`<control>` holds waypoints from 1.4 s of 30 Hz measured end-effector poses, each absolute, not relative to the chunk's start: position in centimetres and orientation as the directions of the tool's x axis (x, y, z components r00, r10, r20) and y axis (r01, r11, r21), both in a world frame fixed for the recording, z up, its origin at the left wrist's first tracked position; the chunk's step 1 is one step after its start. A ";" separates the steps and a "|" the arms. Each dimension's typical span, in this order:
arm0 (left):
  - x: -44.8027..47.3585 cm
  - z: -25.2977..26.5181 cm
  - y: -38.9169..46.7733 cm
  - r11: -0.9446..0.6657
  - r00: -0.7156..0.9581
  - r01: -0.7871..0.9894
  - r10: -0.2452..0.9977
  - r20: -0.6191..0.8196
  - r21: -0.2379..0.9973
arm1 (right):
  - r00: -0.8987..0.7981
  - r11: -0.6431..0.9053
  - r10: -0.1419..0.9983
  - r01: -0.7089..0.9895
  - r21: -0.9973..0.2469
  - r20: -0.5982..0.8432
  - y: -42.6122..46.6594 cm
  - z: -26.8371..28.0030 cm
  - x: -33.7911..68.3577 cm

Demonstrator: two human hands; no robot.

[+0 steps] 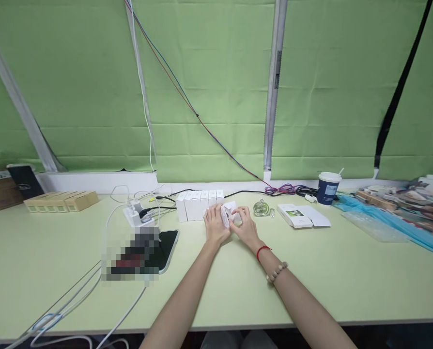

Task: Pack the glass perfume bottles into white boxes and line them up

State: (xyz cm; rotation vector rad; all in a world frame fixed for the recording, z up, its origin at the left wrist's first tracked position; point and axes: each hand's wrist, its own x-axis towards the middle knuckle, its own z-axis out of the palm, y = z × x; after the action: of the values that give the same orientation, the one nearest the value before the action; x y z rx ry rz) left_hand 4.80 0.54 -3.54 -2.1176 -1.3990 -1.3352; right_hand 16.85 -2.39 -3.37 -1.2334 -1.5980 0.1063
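The left hand (216, 227) has its fingers clamped around a small white box (224, 216), just beside the row of white boxes (196, 207) on the counter (234, 291). The right hand (247, 229) curls its fingers at the box; whether they pinch it is too small to tell.

Blue cup (326, 191) (white-lidded), cardboard box (0, 198)
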 end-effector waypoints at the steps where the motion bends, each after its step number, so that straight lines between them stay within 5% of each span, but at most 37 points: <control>1: 4.8 -3.5 0.5 -0.492 0.106 0.835 0.585 0.804 0.247 | 0.092 0.464 0.740 0.648 -0.604 0.666 -2.4 -3.4 16.8; 17: 4.8 -3.5 0.6 -0.490 0.070 0.821 0.594 0.801 0.292 | -0.043 0.475 0.749 0.730 -0.492 0.661 -2.4 -3.4 16.5; 26: 4.7 -3.4 0.6 -0.480 0.061 0.827 0.594 0.802 0.293 | 0.140 0.410 0.728 0.696 -0.590 0.672 -1.9 -3.6 17.0; 42: 4.7 -3.7 0.5 -0.612 0.357 0.786 0.568 0.741 0.091 | -0.025 0.334 0.868 0.769 -0.545 0.496 -1.7 -4.3 17.5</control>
State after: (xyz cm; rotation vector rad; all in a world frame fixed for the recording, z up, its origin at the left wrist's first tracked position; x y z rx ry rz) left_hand 4.72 0.46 -3.66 -2.3421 -1.2045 -1.1089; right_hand 17.50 -1.74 -4.29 -1.4534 -1.8061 0.1565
